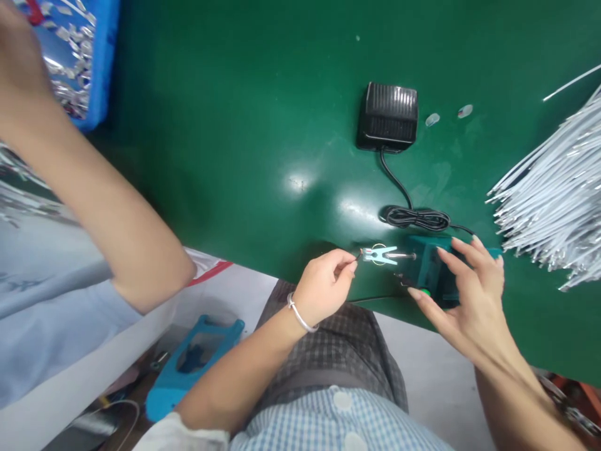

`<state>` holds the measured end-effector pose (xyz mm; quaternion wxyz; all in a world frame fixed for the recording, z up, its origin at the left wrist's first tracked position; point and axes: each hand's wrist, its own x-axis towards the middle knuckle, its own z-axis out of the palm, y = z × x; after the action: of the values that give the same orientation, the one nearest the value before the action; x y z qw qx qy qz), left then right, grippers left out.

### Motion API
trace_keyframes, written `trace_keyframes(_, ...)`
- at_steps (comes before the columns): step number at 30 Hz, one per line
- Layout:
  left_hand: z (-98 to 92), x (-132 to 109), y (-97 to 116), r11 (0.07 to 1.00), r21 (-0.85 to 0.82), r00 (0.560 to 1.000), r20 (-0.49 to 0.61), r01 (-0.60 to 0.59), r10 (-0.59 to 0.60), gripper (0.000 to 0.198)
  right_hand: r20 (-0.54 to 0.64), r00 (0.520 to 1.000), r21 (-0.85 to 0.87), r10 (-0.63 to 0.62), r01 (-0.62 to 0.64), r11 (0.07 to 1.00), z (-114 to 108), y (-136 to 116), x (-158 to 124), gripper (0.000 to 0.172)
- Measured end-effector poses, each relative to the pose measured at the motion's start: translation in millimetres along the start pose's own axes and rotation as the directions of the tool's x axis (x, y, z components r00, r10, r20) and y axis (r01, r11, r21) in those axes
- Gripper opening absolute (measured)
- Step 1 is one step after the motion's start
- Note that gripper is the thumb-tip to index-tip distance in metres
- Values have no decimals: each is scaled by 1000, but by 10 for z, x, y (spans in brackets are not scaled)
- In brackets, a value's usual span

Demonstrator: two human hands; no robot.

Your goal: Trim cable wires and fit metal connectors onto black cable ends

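My left hand (326, 282), with a silver bangle at the wrist, pinches a thin dark wire (359, 255) between thumb and forefinger. The wire's tip meets a pale blue clothespin-like clip (380, 254) at the end of a metal rod. That rod points toward a small dark green machine (422, 263) near the table's front edge. Over the machine my right hand (474, 294) is spread, fingers apart, its thumb close to a green button (425, 292). The hand partly hides the machine; whether the fingertips press on it is hard to tell.
A black foot pedal (389, 116) lies on the green table (235, 125), its coiled cord (416, 218) running to the machine. Two small clear pieces sit beside it. White cables (558, 200) are heaped at right. At left, a co-worker's arm (98, 181) reaches over a blue bin (101, 69).
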<state>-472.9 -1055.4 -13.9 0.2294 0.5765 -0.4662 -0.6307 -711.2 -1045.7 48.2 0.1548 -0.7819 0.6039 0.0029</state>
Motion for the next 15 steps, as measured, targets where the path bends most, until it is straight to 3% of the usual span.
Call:
trace_keyframes(3,-17,14,35,991,118,998,-26,-57,61,13,-67,994,45,82,-79,996,86,-14,-128,68)
trace_keyframes(7,-11,12,35,963,236,988,-50,-127,143,14,-104,990,72,100,-93,993,163,-28,-153,70)
trace_keyframes(15,-5,-7,-4,930,318,976,-52,-186,212,17,-64,996,31,65,-63,998,121,1,-138,72)
